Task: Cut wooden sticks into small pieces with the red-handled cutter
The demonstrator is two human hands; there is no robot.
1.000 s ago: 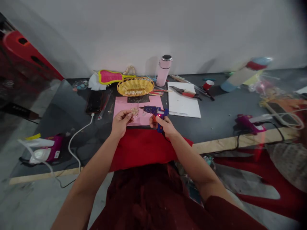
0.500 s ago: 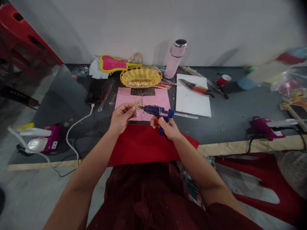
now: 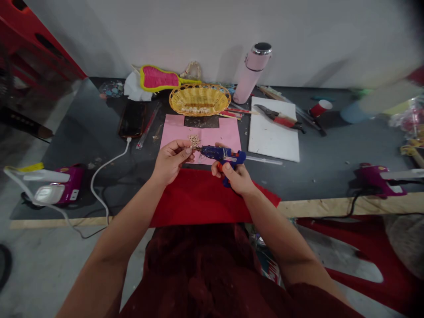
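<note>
My right hand (image 3: 236,176) is wrapped round the handle of a blue hot glue gun (image 3: 215,153), whose nozzle points left. A clear glue stick (image 3: 265,160) sticks out of its back end. At the nozzle tip, my left hand (image 3: 174,160) pinches something tiny and pale, too small to name. Just beyond the fingertips a little heap of small beige pieces (image 3: 194,140) lies on a pink sheet of paper (image 3: 230,132). Beneath both wrists a red cloth (image 3: 202,198) is spread over the table edge.
Behind the paper stands a yellow woven basket (image 3: 200,99) with pale pieces inside, beside a pink flask (image 3: 252,73). Red-handled pliers (image 3: 280,119) rest on a white board (image 3: 273,143). A phone (image 3: 132,119) on a white cable lies left; purple power sockets (image 3: 380,180) sit at both sides.
The view has shifted slightly, so the things on the table appear moved. Both hands keep their grip, with the nozzle still close to my left fingertips.
</note>
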